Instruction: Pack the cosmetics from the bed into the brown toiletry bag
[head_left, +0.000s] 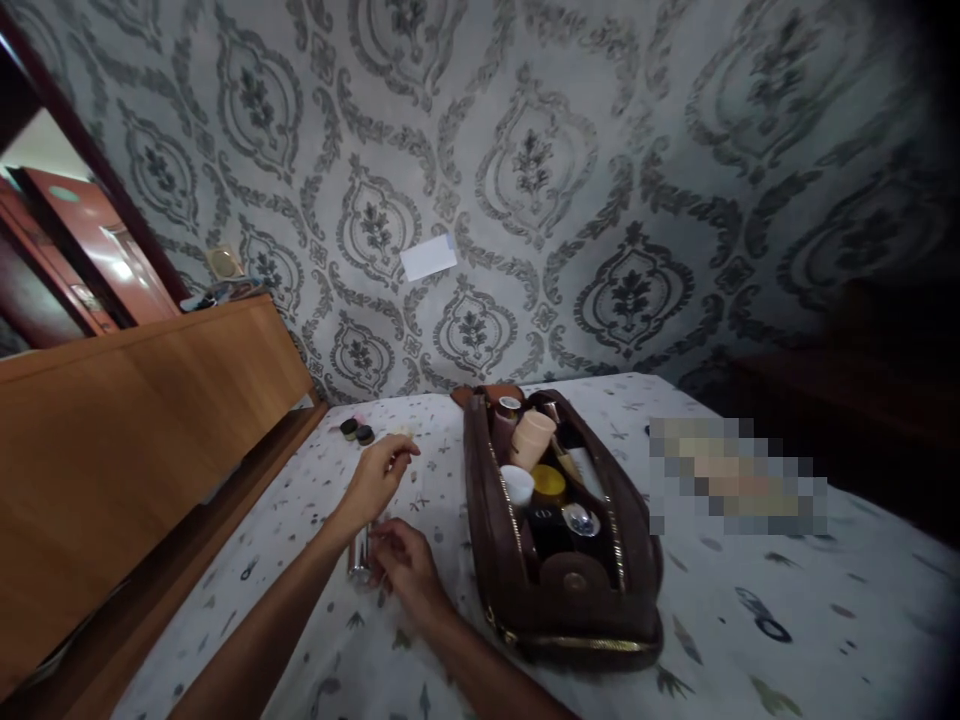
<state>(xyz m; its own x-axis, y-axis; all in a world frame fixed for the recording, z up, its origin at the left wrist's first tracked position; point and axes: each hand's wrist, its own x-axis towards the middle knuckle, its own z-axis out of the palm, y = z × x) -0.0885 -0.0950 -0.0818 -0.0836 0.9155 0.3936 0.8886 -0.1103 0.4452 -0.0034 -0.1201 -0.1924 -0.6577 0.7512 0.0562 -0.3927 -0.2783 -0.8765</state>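
Note:
My left hand (377, 478) is over the patterned sheet, its fingers loosely bent and apart, with nothing visible in them. My right hand (411, 565) is lower and nearer, its bent fingers on the right side of a shiny silver tube (359, 562). My left wrist partly covers the tube's top. Right of both hands, an unzipped dark brown cosmetic bag (491, 590) holds a peach-coloured container (533, 440), a white-lidded jar (517, 485), a yellow-lidded jar (549, 485), a black box (550, 528) and a round clear-topped item (581, 520).
Two small dark round pots (357, 431) lie on the bed sheet (750, 600) beyond my left hand. A blurred-out item (735, 475) lies right of the bag. A wooden board (150, 400) borders the left side, and a patterned wall (525, 280) stands behind.

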